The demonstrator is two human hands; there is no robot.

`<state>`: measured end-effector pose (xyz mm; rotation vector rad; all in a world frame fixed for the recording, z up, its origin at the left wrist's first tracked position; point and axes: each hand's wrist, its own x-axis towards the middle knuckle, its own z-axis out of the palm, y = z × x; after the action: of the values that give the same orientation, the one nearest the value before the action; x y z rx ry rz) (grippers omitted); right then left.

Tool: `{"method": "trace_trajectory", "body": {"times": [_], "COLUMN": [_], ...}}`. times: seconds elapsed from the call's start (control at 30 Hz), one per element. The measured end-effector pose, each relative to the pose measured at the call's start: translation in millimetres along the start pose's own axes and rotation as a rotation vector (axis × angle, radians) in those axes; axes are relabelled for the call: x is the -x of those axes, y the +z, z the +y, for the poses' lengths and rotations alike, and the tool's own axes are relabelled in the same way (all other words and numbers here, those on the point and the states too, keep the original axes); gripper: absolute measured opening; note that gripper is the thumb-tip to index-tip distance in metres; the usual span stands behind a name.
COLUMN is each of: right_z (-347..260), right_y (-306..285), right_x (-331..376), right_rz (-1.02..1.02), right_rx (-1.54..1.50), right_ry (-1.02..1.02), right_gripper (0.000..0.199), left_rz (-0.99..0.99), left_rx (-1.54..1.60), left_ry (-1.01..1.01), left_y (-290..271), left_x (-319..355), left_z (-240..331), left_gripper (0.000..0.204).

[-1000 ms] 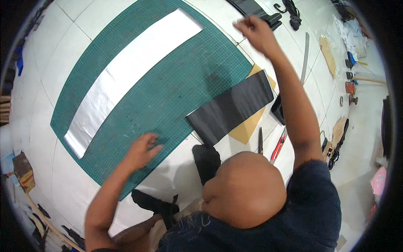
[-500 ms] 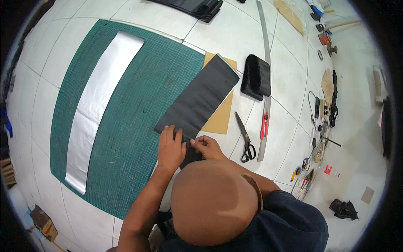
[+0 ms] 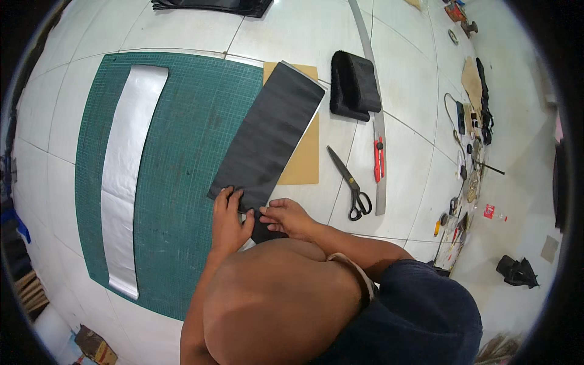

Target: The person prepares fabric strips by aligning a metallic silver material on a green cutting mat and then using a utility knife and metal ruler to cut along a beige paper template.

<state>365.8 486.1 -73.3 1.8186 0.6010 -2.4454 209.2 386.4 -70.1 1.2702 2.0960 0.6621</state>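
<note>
My left hand (image 3: 228, 219) lies flat, fingers (image 3: 225, 198) spread and released, pressing the near end of a black strip (image 3: 267, 137); my right hand (image 3: 289, 216) rests just beside it, fingers (image 3: 274, 207) loosely curled and touching the same end, gripping nothing; both forearms come up from below my head. The strip starts under my fingertips and runs its long axis away from them, slanting up to the right, partly on the green mat (image 3: 182, 152), partly over a tan card (image 3: 304, 161). Right of my right fingers lie scissors (image 3: 350, 182); left of my left fingers, well apart, a silver strip (image 3: 125, 176).
</note>
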Motion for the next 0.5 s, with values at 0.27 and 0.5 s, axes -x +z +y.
{"method": "trace_trajectory", "body": {"times": [0.27, 0.5], "right_z": [-2.1, 10.3], "right_y": [8.1, 3.3], "right_x": [1.5, -14.2], "right_rz": [-0.102, -0.164], "right_rx": [0.095, 0.226], "right_ry": [-0.071, -0.465], "right_gripper": [0.045, 0.029], "left_rz": [-0.078, -0.035], "left_rx": [-0.075, -0.047], "left_ry": [0.026, -0.002], "left_y": [-12.2, -5.4], "left_x": [-3.7, -8.1], "left_z": [6.9, 13.8], "left_gripper": [0.07, 0.067]}}
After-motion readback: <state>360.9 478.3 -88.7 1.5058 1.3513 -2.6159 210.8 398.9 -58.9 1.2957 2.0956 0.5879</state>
